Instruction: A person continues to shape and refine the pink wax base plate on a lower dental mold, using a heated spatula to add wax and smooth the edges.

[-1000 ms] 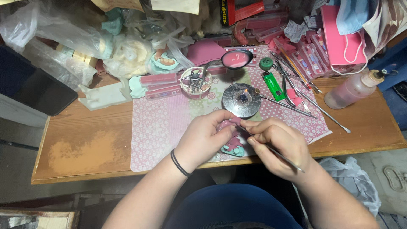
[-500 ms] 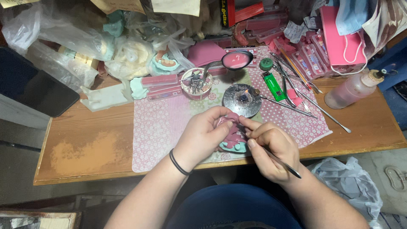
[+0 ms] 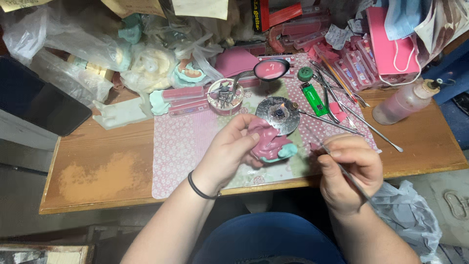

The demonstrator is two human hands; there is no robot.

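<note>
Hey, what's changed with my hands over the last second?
The right hand, gripping the thin metal tool, pulled off the pink and teal model to the right; earlier its tip worked on it. The left hand lifted and tilted the model, keeping its grip. The round burner and green lighter stayed put.

Dental-lab style craft workbench. Worn wooden bench (image 3: 97, 171) with patterned mat (image 3: 185, 146), row of thin metal instruments (image 3: 342, 105), small burner with flame (image 3: 278, 113), green lighter (image 3: 314, 99), squeeze bottle (image 3: 403, 102), plaster casts in plastic bags (image 3: 146, 68), pink wax sheets (image 3: 183, 93).
</note>
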